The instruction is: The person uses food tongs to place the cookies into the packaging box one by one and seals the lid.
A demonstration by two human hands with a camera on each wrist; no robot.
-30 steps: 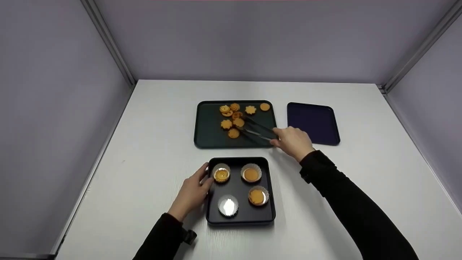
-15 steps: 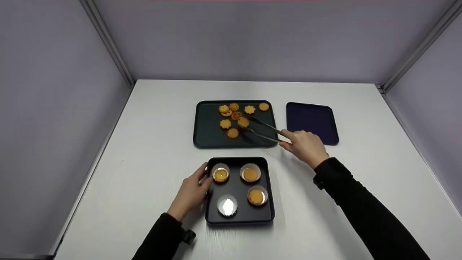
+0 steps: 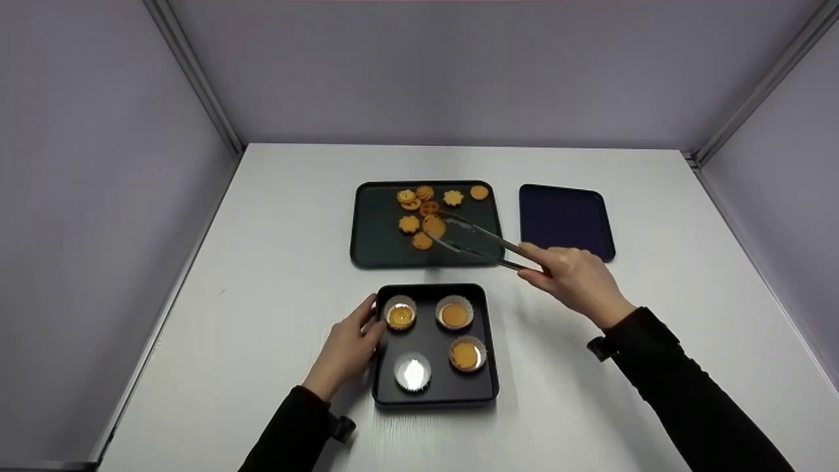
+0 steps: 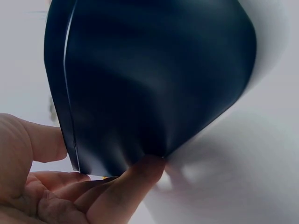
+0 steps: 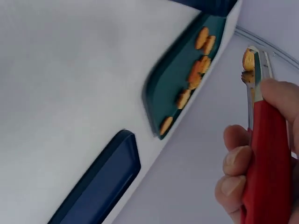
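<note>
My right hand (image 3: 577, 278) grips metal tongs (image 3: 502, 240) with red handles (image 5: 267, 163). A round cookie (image 3: 434, 226) is pinched between the tong tips, over the green tray (image 3: 373, 246) of cookies. The cookie (image 5: 249, 59) also shows at the tong ends in the right wrist view. At the near side, my left hand (image 3: 347, 351) holds the left rim of a square dark baking tray (image 3: 436, 387). Of the paper cups in it, the front-left cup (image 3: 413, 372) has no cookie, while three others, such as the back-right one (image 3: 454, 313), hold cookies.
Several loose cookies, among them a flower-shaped one (image 3: 453, 198), lie on the green tray. To its right is a bare purple-blue tray (image 3: 564, 219). Grey walls (image 3: 419, 72) enclose the white table (image 3: 262, 262) at the back and sides.
My right hand has drawn back to the right and toward me, lifting the tongs with the round cookie between the tips. My left hand stays on the baking tray.
</note>
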